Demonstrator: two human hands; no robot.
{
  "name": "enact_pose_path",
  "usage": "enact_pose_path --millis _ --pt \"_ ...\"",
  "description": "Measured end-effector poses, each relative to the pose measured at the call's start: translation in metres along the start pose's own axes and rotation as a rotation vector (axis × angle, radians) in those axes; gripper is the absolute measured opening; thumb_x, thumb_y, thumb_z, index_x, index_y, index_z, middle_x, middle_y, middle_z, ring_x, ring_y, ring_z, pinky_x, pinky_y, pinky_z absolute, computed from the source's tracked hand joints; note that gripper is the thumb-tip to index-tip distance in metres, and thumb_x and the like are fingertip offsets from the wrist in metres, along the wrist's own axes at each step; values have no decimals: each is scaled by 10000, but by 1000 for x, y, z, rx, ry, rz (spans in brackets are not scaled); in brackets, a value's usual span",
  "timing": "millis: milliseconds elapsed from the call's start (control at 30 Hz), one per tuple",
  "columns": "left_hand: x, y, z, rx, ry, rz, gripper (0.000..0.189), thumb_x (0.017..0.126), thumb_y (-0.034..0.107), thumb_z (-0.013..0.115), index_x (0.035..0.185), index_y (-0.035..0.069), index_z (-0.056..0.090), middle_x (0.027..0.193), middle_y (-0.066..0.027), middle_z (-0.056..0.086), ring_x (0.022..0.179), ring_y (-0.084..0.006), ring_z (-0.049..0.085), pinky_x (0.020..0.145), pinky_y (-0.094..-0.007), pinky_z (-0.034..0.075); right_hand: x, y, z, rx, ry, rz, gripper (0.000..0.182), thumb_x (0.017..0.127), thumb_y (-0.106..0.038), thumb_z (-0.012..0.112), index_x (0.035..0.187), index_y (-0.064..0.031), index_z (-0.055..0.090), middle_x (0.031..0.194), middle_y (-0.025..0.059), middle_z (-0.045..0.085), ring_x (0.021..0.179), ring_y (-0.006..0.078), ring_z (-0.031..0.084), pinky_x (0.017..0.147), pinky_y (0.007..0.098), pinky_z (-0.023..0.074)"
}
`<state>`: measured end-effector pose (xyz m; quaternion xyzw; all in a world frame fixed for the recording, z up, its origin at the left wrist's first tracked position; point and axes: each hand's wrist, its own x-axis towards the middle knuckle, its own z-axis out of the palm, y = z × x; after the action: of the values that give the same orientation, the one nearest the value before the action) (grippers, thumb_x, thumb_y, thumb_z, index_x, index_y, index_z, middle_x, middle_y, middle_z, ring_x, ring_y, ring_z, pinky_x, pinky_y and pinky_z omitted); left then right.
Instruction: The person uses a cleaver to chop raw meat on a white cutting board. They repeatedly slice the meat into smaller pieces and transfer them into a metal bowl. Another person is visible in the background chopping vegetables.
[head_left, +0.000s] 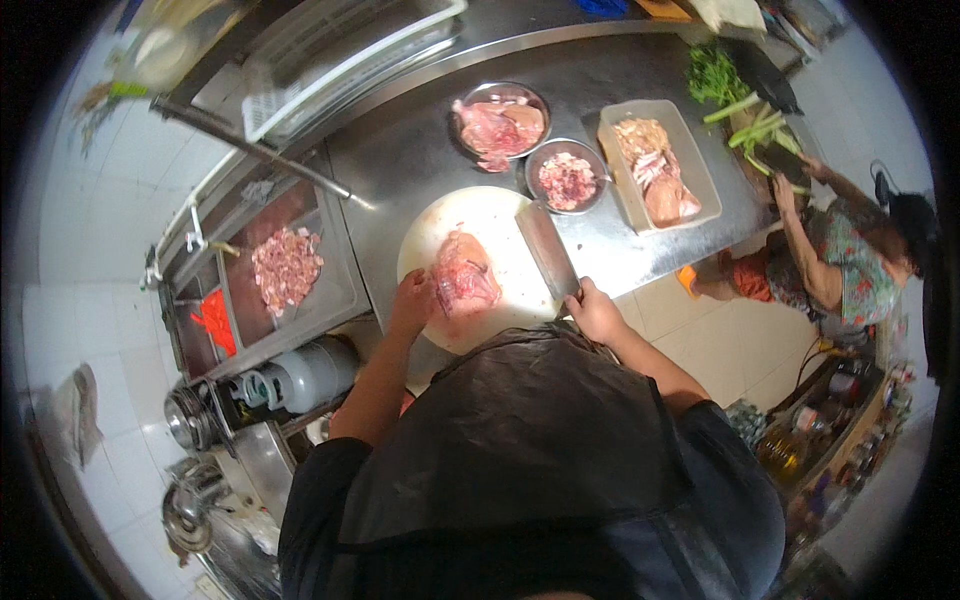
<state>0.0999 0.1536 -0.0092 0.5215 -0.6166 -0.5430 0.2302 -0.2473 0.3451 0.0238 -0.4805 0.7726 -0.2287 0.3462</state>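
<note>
A piece of raw poultry (466, 271), pink with a darker red patch, lies on a round white cutting board (427, 217). At its left edge is my left hand (415, 298), fingers curled near or against the meat; whether they grip it is hidden. My right hand (596, 311) holds the handle of a cleaver (549, 247). Its broad blade lies flat-looking over the board's right side, pointing away from me and apart from the poultry.
Behind the board stand a metal bowl of poultry (501, 127), a smaller bowl of chopped meat (568, 180) and a plastic tub of meat (660, 176). Cut meat (287, 268) sits in the left sink. On the right, another person's hands (787, 187) touch celery-like stalks (765, 131).
</note>
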Motion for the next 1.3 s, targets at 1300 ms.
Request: enact_pose_path --millis 1300 --pt "6 12 10 280 181 -74 470 826 255 745 1193 8 586 1018 -252 722 987 -459 694 875 -514 550 32 -264 -29 -394 86 -438 270 964 -287 679 1067 -60 575 845 174 724 780 409 716 670 502 561"
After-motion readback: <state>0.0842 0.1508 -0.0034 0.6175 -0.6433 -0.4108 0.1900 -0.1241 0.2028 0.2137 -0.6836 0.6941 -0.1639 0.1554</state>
